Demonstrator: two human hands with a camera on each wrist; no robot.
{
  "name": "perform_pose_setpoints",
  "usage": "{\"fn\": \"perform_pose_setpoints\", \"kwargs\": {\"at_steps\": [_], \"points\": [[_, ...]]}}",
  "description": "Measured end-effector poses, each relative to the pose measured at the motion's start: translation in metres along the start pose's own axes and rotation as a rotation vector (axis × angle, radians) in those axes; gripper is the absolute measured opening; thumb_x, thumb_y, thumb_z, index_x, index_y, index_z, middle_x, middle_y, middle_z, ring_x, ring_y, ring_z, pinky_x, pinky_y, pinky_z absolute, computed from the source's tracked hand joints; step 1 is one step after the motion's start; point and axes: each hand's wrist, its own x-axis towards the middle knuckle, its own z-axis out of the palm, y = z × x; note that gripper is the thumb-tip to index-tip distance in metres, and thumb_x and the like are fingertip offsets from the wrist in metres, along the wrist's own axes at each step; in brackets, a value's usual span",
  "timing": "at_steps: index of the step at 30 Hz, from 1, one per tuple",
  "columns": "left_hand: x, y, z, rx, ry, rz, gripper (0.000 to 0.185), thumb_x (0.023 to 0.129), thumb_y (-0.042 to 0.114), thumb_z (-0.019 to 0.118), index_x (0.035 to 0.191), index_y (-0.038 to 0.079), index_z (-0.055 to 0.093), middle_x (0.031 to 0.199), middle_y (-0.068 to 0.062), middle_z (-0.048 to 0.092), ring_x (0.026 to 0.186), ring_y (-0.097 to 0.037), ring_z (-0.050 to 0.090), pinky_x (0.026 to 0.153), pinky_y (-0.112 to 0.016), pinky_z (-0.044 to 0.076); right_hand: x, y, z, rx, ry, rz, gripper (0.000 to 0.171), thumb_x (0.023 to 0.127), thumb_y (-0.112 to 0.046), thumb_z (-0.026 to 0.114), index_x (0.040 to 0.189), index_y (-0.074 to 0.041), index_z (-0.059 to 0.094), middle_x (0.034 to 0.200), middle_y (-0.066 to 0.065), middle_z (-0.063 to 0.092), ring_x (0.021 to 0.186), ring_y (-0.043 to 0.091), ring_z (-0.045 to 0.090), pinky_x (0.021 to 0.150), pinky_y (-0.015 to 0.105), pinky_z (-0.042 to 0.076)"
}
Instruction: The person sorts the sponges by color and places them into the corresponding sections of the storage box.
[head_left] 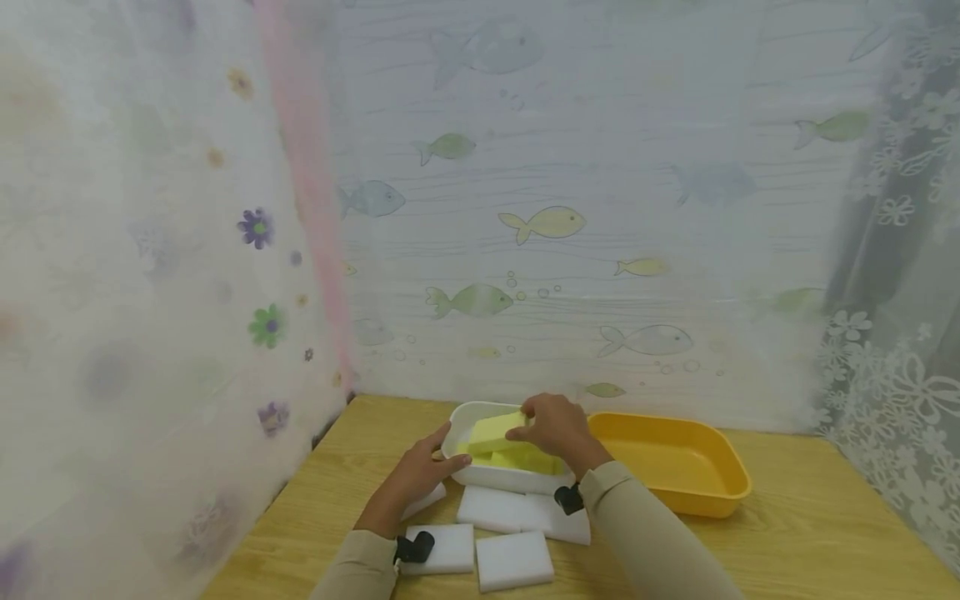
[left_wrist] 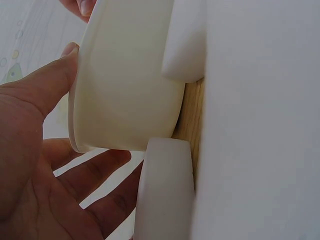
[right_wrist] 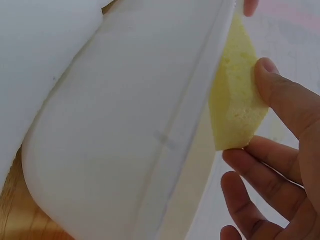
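Note:
A white plastic tub (head_left: 495,477) holds several yellow sponges (head_left: 517,457). My right hand (head_left: 558,429) pinches one yellow sponge (right_wrist: 235,95) by its right end, between thumb and fingers, tilted at the level of the tub's rim. Around the tub's left end, my left hand (head_left: 416,468) grips with its thumb at the near rim and its fingers along the outer end wall. The left wrist view shows that thumb (left_wrist: 55,75) against the rim of the white tub (left_wrist: 125,75). How many sponges lie under the held one is hidden.
Several white sponge blocks (head_left: 513,560) lie on the wooden table (head_left: 795,533) in front of the tub, some under my wrists. A yellow-orange tray (head_left: 675,454) stands right of the tub. Fish-patterned sheeting (head_left: 540,250) hangs behind the table, with flowered sheeting at the left.

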Motion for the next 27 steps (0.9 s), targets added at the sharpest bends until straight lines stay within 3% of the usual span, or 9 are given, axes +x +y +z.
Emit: {"fn": "perform_pose_setpoints", "kwargs": {"at_steps": [7,16,21,27], "points": [[0.000,0.001,0.000,0.002,0.002,0.000,0.093,0.094,0.054,0.072,0.165,0.015,0.027,0.165,-0.019,0.036,0.143,-0.044,0.047,0.113,-0.063,0.040,-0.001,0.003,0.003,-0.022,-0.028,0.000,0.054,0.083,-0.059,0.081,0.115,-0.015,0.078,0.116,0.000,0.076,0.094,0.021,0.069,0.087,0.052,0.055],[0.000,0.000,0.001,0.014,-0.003,0.017,0.093,0.095,0.054,0.071,0.165,0.013,0.026,0.166,-0.020,0.034,0.145,-0.045,0.045,0.112,-0.063,0.041,-0.006,0.009,0.004,-0.048,0.003,-0.026,0.054,0.085,-0.056,0.080,0.119,-0.013,0.077,0.122,0.003,0.074,0.104,0.027,0.070,0.090,0.055,0.055],[-0.001,0.002,0.001,0.006,0.002,0.008,0.094,0.093,0.056,0.072,0.165,0.016,0.027,0.166,-0.018,0.034,0.146,-0.044,0.043,0.114,-0.064,0.039,-0.014,0.012,-0.005,-0.055,0.030,-0.040,0.058,0.088,-0.053,0.079,0.128,-0.012,0.073,0.128,0.004,0.073,0.116,0.030,0.067,0.096,0.058,0.053],[0.000,0.002,0.000,0.014,0.007,0.010,0.092,0.094,0.054,0.072,0.165,0.015,0.027,0.165,-0.019,0.036,0.147,-0.044,0.041,0.114,-0.065,0.038,-0.028,0.019,-0.016,-0.027,0.064,-0.078,0.051,0.090,-0.049,0.079,0.125,-0.013,0.073,0.131,0.007,0.070,0.120,0.032,0.066,0.097,0.055,0.054]]}}
